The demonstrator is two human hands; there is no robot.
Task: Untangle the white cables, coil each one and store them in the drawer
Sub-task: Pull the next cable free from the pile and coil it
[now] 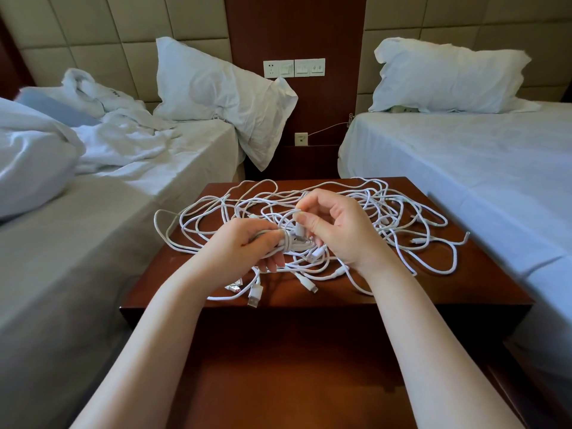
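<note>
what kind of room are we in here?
Most likely a twin hotel room: left bed and right bed in white linen, a padded headboard wall, a switch-and-socket panel between the beds, and a wooden nightstand holding the white cables.

Soft daylight, quite bright. The white cables (382, 209) drop thin shadows on the shiny table (464, 283). The edges bend.

white cables (198, 209), reddish-brown nightstand (433, 289), perhaps beige headboard (93, 29)
</note>
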